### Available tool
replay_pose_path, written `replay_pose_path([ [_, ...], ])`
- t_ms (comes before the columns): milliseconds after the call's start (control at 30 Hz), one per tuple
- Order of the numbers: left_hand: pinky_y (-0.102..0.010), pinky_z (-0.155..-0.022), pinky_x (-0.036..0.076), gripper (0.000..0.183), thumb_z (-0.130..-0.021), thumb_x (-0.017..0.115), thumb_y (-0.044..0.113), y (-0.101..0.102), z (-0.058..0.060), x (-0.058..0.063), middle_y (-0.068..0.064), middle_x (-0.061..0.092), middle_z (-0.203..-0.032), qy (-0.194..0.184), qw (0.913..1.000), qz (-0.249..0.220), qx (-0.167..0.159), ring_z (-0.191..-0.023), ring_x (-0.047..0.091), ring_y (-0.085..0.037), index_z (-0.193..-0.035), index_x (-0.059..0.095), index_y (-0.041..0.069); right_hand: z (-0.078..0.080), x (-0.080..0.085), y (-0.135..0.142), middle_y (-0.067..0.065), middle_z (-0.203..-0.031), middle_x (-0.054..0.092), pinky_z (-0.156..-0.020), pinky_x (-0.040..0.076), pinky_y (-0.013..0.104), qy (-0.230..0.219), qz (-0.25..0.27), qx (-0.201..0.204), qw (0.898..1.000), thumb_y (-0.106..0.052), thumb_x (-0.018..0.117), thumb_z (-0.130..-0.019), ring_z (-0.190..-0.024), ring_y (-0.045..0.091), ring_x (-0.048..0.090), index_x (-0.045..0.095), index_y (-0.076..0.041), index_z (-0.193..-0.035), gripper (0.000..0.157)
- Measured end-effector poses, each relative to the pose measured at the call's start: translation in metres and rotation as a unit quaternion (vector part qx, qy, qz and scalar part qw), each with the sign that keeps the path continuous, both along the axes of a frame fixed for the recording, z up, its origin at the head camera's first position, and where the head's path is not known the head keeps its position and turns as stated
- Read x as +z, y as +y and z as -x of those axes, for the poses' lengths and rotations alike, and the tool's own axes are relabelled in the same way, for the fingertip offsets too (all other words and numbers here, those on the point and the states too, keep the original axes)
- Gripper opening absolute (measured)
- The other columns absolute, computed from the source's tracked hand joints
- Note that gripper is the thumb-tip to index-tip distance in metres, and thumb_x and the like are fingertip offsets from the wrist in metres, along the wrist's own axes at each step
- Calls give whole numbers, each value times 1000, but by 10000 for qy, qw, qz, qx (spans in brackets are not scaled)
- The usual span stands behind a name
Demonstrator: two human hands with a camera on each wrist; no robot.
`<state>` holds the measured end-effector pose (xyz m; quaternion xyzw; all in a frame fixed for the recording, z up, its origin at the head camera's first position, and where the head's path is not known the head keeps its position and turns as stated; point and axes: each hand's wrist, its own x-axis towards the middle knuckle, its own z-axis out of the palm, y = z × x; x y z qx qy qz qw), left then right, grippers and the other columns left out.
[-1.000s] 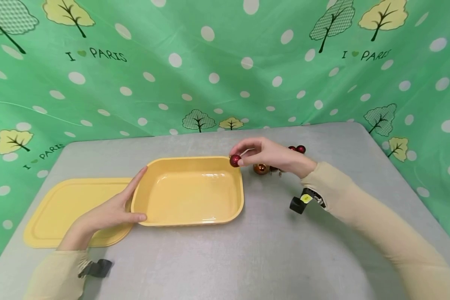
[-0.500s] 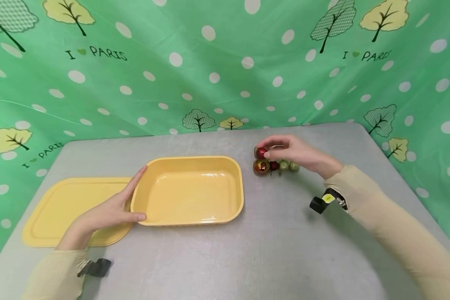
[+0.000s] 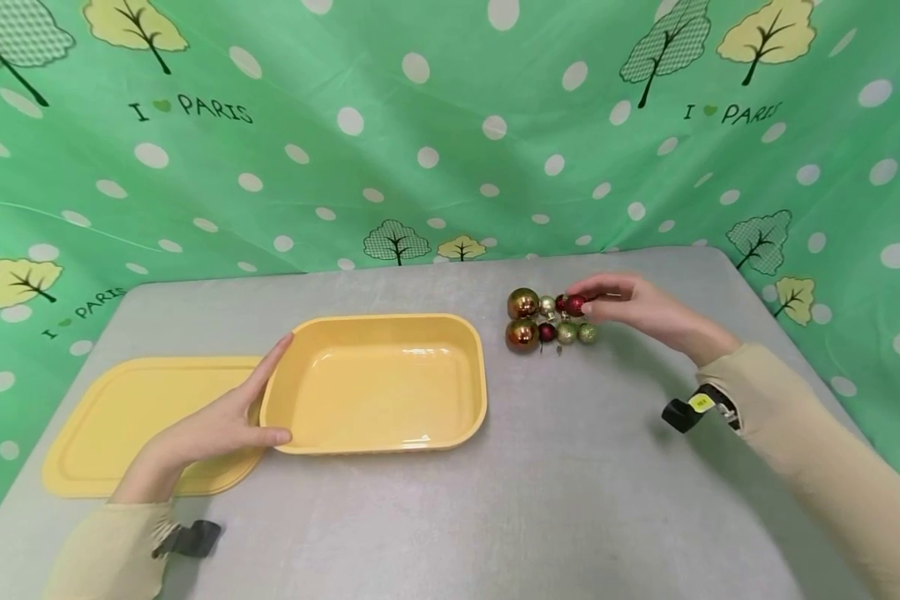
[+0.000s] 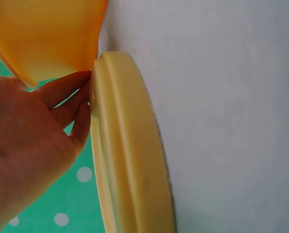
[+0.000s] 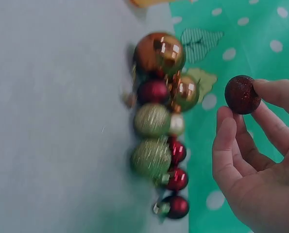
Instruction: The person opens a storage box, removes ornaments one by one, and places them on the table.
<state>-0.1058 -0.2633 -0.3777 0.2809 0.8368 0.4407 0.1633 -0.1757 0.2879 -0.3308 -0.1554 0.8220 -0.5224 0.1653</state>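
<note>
My right hand (image 3: 645,310) pinches a small red glitter Christmas bauble (image 3: 576,305) between thumb and fingertips. In the right wrist view the bauble (image 5: 243,94) looks dark, held apart from the others. Beside it lies a cluster of baubles in two rows: shiny gold (image 3: 522,337), dark red (image 3: 547,332), green glitter (image 3: 587,333) and a pale one (image 3: 547,305). My left hand (image 3: 217,425) spreads along the left side of a yellow rectangular container (image 3: 375,443), its thumb at the near left corner. In the left wrist view the fingers are nearly straight, some hidden behind the lid's edge (image 4: 129,145).
The flat yellow lid (image 3: 120,425) lies left of the container, partly under the left forearm. A grey table (image 3: 495,517) carries everything. Behind it hangs a green dotted cloth (image 3: 307,200).
My right hand has moved right with the red bauble, from the container's back right corner past the gold baubles to the row's right end. The left hand and container stay put.
</note>
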Motion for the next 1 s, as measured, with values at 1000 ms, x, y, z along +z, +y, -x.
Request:
replay_pose_path([
  [1000,-5,-101,13,117,-78,80,11,-1,-2,2,-7,-6,-161,-32,10000,-16,26,-141,3,-6,-156,-6,28,-19,-43,35,26,-119,57,-65,52,28,121,-942,-988,9906,-10,62,-94,-79,14,60,54,7,-129,40],
])
